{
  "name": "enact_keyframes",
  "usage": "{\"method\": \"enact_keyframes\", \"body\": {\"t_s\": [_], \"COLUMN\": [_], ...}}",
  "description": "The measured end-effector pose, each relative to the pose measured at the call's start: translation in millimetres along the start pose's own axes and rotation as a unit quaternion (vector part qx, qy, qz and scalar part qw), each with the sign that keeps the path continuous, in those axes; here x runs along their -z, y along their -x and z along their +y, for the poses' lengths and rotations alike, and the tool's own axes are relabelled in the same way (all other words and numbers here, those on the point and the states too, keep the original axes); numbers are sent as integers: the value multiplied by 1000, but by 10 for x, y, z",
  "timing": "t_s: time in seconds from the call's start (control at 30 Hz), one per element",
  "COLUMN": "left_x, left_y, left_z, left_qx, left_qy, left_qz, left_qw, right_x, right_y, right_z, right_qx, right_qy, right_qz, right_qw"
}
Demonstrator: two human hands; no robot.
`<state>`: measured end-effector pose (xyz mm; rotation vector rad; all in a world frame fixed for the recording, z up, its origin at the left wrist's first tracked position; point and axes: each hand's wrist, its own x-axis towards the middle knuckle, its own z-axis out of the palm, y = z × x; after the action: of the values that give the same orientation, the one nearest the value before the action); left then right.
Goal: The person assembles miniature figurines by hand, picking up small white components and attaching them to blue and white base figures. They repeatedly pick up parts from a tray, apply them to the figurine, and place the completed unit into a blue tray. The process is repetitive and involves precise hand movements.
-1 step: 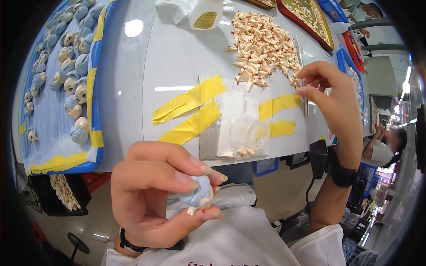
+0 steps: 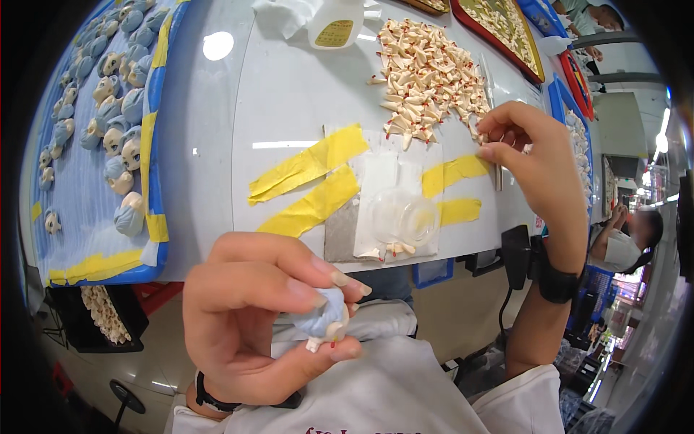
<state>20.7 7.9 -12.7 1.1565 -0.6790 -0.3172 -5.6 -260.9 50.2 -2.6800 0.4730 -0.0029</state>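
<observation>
My left hand (image 2: pixel 249 318) is closed around a small doll head (image 2: pixel 323 318) with light-blue hair and a pale face part, held between thumb and fingertips above my lap. A small red tip shows at the head's lower edge near my thumb. At the lower right edge of a pile of cream-coloured small parts with red tips (image 2: pixel 426 79), my right hand (image 2: pixel 531 137) hovers with thumb and index finger bent and a small gap between their tips. No part is visible in that gap. Beside this hand lies a thin metal tool (image 2: pixel 499 177), partly covered by it.
A blue tray (image 2: pixel 155 260) edged with yellow tape holds many blue-haired doll heads at left. Mid-table, a small clear plastic cup (image 2: pixel 416 217) stands on a taped-down board (image 2: pixel 340 231). A white bottle (image 2: pixel 336 25) and a red tray (image 2: pixel 531 69) are farther back. Other people sit at right.
My right hand has shifted slightly left toward the pile's edge, and its thumb and index tips have come closer together. The left hand with the doll head has barely moved.
</observation>
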Motion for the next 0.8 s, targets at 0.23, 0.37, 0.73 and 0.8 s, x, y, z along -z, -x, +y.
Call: {"method": "enact_keyframes", "body": {"t_s": [0.23,0.37,0.73,0.8], "left_x": [91,63,64,-21], "left_y": [-51,-57,19,31], "left_z": [38,62,76,61], "left_qx": [-12,6,37,55], "left_qy": [-100,-109,-73,10], "left_qz": [-96,-92,-44,6], "left_qw": [990,990,996,998], "right_x": [-16,-28,38,45], "right_y": [-28,-33,155,292], "right_z": [-18,15,-94,-177], "right_qx": [70,113,-24,-30], "right_qy": [73,91,-191,-241], "right_qz": [-1,31,118,132], "right_qw": [995,989,974,961]}}
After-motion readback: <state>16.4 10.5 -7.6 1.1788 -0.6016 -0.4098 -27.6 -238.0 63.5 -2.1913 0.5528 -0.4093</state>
